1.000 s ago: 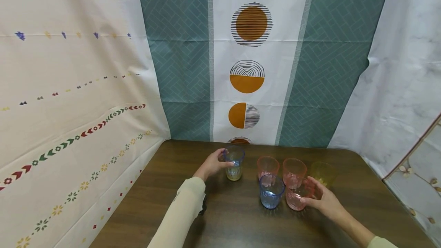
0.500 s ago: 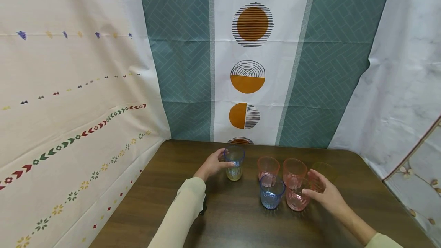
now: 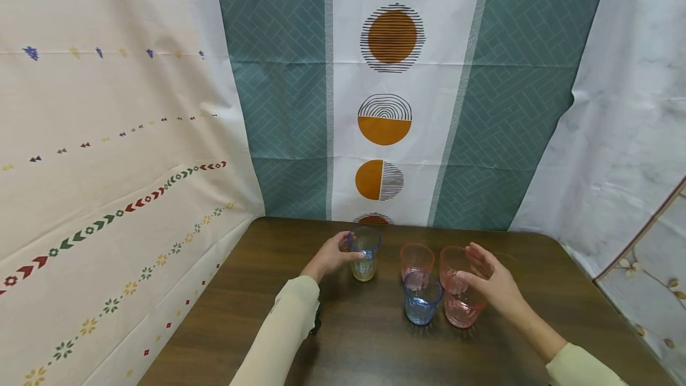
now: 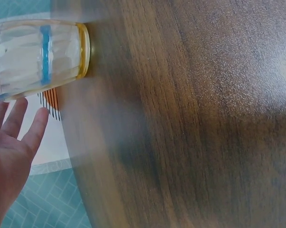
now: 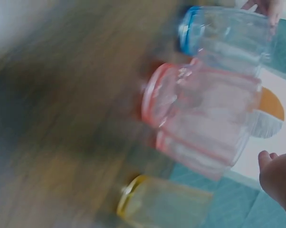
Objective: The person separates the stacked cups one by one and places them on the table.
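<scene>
My left hand (image 3: 329, 258) holds a stack of two tumblers between thumb and fingers, upright on the table. A blue-rimmed tumbler (image 3: 364, 237) sits nested inside a yellow-based tumbler (image 4: 83, 50). To the right, my right hand (image 3: 495, 285), fingers extended, hovers over a cluster of tumblers, apart from them in the right wrist view. A front pink tumbler (image 3: 461, 313) stands just below it, with a blue tumbler (image 3: 420, 310) beside that. Behind are a left pink tumbler (image 3: 415, 255) and a right pink tumbler (image 3: 451, 258), partly covered by my fingers.
A yellow tumbler (image 5: 166, 202) stands right of the pink ones, mostly hidden behind my right hand in the head view. The brown wooden table (image 3: 364, 350) ends at a patterned curtain (image 3: 289, 136) behind, with cloth (image 3: 161, 225) along its left side.
My right hand has moved left and slightly up, from beside the front pink tumbler to over the right-hand pink ones. The left hand and its stack have stayed in place.
</scene>
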Available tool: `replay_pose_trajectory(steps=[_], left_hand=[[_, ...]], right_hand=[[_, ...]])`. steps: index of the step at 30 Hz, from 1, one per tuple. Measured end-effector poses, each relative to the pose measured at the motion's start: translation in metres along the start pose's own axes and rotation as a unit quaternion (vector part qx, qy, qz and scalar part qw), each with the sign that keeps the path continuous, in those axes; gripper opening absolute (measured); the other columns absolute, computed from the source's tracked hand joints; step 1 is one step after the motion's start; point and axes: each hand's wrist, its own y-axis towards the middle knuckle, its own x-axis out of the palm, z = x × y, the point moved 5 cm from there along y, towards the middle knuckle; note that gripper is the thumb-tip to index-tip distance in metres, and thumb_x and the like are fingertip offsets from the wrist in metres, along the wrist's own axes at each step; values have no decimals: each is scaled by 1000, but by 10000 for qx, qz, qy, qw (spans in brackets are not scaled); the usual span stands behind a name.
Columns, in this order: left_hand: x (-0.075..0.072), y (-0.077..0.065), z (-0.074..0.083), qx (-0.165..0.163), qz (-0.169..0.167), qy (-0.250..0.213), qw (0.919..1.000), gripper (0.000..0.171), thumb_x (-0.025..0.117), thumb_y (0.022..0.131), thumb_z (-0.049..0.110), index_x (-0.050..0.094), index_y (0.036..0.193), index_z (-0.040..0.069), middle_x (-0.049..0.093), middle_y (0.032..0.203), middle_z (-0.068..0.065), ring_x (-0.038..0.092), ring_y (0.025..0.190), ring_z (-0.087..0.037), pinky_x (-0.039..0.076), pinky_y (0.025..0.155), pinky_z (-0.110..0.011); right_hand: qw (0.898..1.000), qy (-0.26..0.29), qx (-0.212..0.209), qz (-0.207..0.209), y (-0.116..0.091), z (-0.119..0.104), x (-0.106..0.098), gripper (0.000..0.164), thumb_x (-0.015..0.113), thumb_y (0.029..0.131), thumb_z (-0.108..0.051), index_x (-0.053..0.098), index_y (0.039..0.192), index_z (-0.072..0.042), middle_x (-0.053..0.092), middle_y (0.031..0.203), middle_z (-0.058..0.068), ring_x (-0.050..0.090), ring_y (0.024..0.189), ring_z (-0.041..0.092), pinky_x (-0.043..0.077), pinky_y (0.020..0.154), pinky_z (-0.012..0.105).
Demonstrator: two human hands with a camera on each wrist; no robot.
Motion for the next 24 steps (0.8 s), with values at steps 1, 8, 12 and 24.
replay_pose_trajectory(steps=[1, 8, 12, 24], left_hand=[[0, 0, 0, -6, 3, 1, 10000, 83, 81, 83, 39, 40, 149, 10, 46, 150, -12, 40, 139, -31, 33, 112, -52], [0, 0, -2, -2, -42, -93, 9999, 83, 81, 83, 39, 41, 149, 10, 45, 151, -10, 38, 141, -31, 32, 113, -52], [0, 1, -3, -12, -45, -164, 9999, 84, 81, 82, 37, 39, 150, 9, 44, 151, -11, 38, 141, -32, 32, 113, -52], [2, 1, -6, 46, -46, 120, 9999, 85, 83, 82, 28, 38, 150, 6, 47, 148, -16, 44, 136, -35, 38, 109, -51]], right_hand=[[10000, 47, 9, -17, 2, -2, 3, 71, 70, 92, -7, 30, 151, 5, 39, 149, 29, 47, 131, 5, 40, 98, 12], [9979, 341, 453, -300, 21, -23, 34, 77, 70, 94, -17, 25, 154, 0, 34, 155, 22, 32, 142, 40, 37, 108, 30], [9957, 569, 563, -476, 35, -38, 60, 81, 72, 93, -19, 23, 155, -1, 31, 157, 20, 28, 144, 38, 31, 113, 44], [9955, 510, 553, -572, 76, -64, 130, 87, 75, 90, -26, 22, 155, 1, 27, 159, 20, 27, 145, 37, 28, 115, 48]])
